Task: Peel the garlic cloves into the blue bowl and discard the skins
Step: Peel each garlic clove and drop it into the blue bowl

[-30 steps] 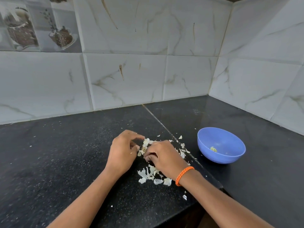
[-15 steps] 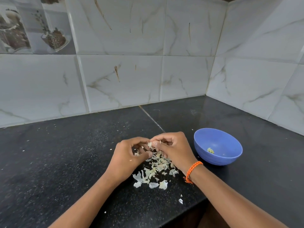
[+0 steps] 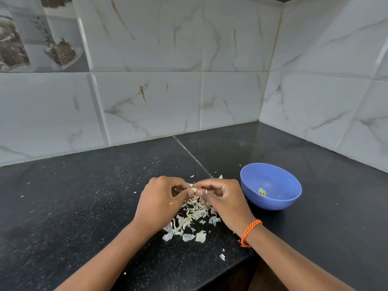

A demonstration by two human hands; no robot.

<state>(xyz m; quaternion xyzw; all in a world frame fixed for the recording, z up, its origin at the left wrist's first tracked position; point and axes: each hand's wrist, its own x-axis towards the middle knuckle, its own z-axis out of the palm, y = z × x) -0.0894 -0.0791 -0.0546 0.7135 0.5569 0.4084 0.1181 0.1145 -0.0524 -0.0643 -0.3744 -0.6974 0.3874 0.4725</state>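
My left hand (image 3: 159, 201) and my right hand (image 3: 225, 199) meet fingertip to fingertip above the black counter, both pinching a small pale garlic clove (image 3: 194, 189). Directly under the hands lies a loose pile of white garlic skins (image 3: 190, 224). The blue bowl (image 3: 273, 201) stands just right of my right hand, with a peeled clove (image 3: 262, 192) lying inside it. An orange cord bracelet (image 3: 249, 233) circles my right wrist.
The black counter (image 3: 73, 206) runs into a corner of white marble-look wall tiles (image 3: 147, 101) at the back and right. Its front edge (image 3: 237, 267) steps back near my right forearm. Small skin flecks (image 3: 222, 256) are scattered around.
Both hands have lifted off the skin pile and come together higher up, now pinching a clove between the fingertips. The bowl has not moved.
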